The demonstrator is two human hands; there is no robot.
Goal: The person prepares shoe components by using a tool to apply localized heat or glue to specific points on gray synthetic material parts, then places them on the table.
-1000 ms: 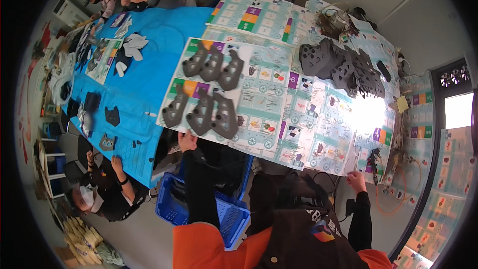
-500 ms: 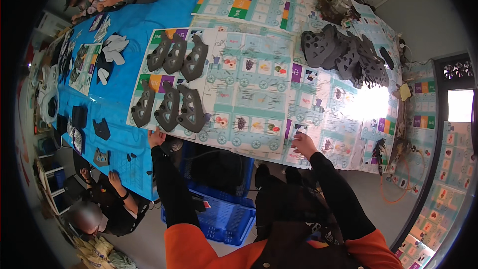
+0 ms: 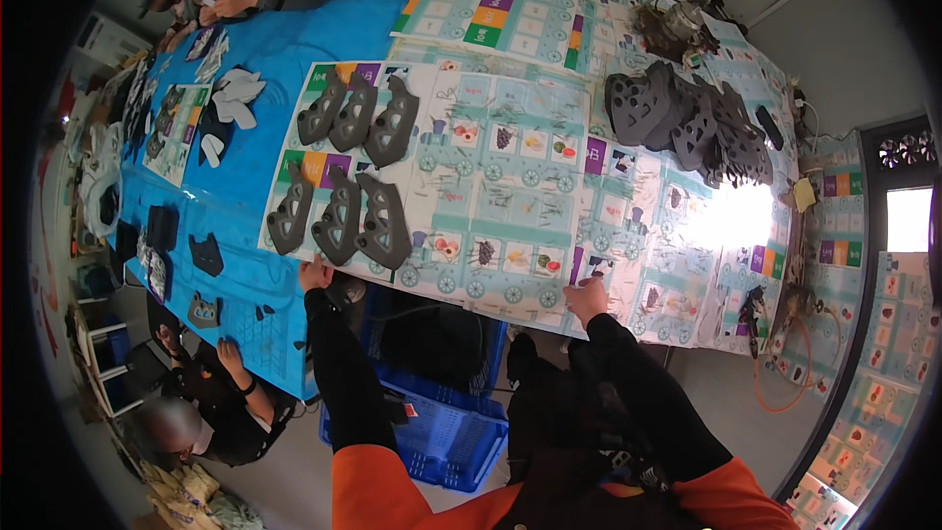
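A large printed sheet (image 3: 500, 201) with coloured pictures lies across the table. On its left part rest several dark grey curved pieces (image 3: 340, 218) with cut-out holes, laid in two rows. My left hand (image 3: 315, 276) is at the sheet's near edge, just below the pieces, with its fingers closed on that edge. At the sheet's near right corner, my right hand (image 3: 587, 300) pinches the edge. Neither thumb shows clearly.
A pile of dark grey pieces with holes (image 3: 677, 118) sits at the back right. A blue cloth (image 3: 294, 34) covers the table's left side. Below the table's edge stands a blue crate (image 3: 456, 437). A seated person (image 3: 221, 393) works at left; others are at far left.
My right hand has moved left and closer to me, from hovering over the printed surface to the sheet's corner. My left hand stays at the near edge. The whole view has shifted slightly.
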